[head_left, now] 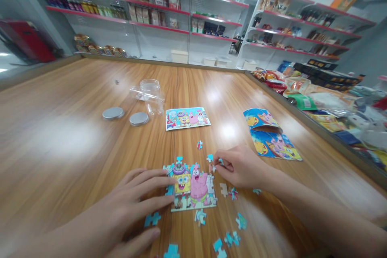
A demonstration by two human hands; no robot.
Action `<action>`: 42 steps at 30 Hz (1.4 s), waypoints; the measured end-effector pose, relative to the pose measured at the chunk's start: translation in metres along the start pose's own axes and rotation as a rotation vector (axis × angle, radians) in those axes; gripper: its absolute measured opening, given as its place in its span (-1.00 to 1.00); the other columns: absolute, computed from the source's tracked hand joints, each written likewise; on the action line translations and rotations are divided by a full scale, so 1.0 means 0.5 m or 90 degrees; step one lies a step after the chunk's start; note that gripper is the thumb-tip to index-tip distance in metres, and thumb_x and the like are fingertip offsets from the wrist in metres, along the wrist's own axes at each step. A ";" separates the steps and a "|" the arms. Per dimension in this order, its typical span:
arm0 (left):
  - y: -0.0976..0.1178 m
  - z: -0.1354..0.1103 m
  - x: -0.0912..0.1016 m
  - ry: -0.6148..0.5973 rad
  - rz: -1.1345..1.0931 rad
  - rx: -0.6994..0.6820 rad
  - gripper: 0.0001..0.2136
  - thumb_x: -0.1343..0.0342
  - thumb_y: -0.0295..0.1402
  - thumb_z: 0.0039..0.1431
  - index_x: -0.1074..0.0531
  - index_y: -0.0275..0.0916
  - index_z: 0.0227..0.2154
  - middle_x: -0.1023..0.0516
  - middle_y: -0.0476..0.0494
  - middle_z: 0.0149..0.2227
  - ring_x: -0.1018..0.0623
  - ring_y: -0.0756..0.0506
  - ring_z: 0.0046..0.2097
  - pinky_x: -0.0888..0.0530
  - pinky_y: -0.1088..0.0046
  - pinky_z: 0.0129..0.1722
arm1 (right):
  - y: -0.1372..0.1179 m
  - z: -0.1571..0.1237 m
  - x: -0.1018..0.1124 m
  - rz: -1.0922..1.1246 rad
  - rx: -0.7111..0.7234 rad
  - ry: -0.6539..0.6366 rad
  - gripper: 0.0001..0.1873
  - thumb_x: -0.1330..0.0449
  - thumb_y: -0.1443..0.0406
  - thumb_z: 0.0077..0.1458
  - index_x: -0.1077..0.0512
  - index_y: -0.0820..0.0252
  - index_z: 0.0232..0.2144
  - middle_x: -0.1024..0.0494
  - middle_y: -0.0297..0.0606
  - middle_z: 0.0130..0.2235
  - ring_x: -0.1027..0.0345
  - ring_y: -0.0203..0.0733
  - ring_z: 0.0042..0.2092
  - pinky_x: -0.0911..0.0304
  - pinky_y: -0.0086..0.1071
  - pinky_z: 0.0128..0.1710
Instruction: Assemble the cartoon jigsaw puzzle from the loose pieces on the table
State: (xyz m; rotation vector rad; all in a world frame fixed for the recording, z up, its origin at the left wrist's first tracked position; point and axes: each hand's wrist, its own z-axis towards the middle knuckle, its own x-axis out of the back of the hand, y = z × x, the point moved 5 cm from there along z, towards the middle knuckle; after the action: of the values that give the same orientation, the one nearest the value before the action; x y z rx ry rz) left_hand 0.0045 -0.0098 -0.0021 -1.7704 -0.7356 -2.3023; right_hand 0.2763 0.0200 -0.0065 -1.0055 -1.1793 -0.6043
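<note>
A partly joined jigsaw puzzle point(193, 187) with a yellow square character and a pink starfish lies on the wooden table. My left hand point(136, 201) rests with fingers spread, its fingertips on the puzzle's left edge. At the upper right edge, my right hand point(238, 165) is closed in a pinch on a small puzzle piece point(212, 167), partly hidden by the fingers. Loose pieces lie around: a greyish-beige piece point(223, 189) below my right hand, a light blue piece point(209, 157) beside its fingertips, and a blue piece point(152, 219) near my left thumb.
Behind the puzzle lies a picture card point(188, 119) with the same characters. Clear plastic containers point(149, 92) and two round silver lids point(139, 119) are at back left. A curled blue printed sheet point(272, 141) lies right. Packaged goods point(326, 100) line the right edge; shelves point(157, 0) stand behind.
</note>
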 end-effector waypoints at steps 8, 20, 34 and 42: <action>-0.014 -0.003 -0.001 -0.045 -0.025 0.012 -0.49 -0.10 -0.40 0.28 -0.28 0.00 0.28 -0.30 -0.10 0.32 -0.27 -0.24 0.35 -0.35 0.17 0.29 | -0.010 -0.001 0.005 -0.022 0.015 0.000 -0.81 -0.15 0.25 0.19 -0.55 0.17 -0.33 -0.43 -0.40 -0.57 -0.28 -0.35 -0.51 0.07 -0.39 -0.47; -0.022 -0.009 -0.014 -0.059 -0.014 0.001 -0.49 -0.06 -0.46 0.29 -0.27 0.03 0.27 -0.23 -0.10 0.35 -0.22 -0.26 0.36 -0.32 0.04 0.29 | -0.031 -0.022 0.023 -0.066 0.112 0.050 -0.79 -0.10 0.37 0.18 -0.55 0.18 -0.33 -0.56 -0.33 -0.47 -0.30 -0.33 -0.47 0.09 -0.35 -0.46; -0.016 0.005 0.003 -0.019 -0.046 0.028 -0.57 -0.06 -0.47 0.28 -0.35 -0.02 0.19 -0.31 -0.12 0.28 -0.29 -0.23 0.32 -0.34 0.07 0.28 | -0.135 -0.057 -0.039 -0.023 0.316 -0.112 -0.88 -0.09 0.32 0.26 -0.38 0.12 -0.35 -0.50 -0.41 -0.47 -0.21 -0.31 -0.48 0.14 -0.29 -0.47; -0.015 0.006 0.011 -0.034 -0.111 0.098 -0.43 -0.04 -0.42 0.31 -0.08 -0.16 0.35 -0.19 -0.25 0.35 -0.24 -0.21 0.35 -0.35 0.11 0.30 | -0.126 -0.056 -0.036 -0.028 0.222 -0.042 -0.71 -0.14 0.15 0.28 -0.39 0.17 -0.44 -0.50 -0.36 -0.49 -0.21 -0.30 -0.51 0.22 -0.27 -0.47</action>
State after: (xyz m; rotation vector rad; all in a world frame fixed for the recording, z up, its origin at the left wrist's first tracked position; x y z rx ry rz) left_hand 0.0026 -0.0010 0.0015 -1.7693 -1.0860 -2.2388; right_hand 0.2315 -0.0357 -0.0046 -0.7084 -1.3147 -0.3837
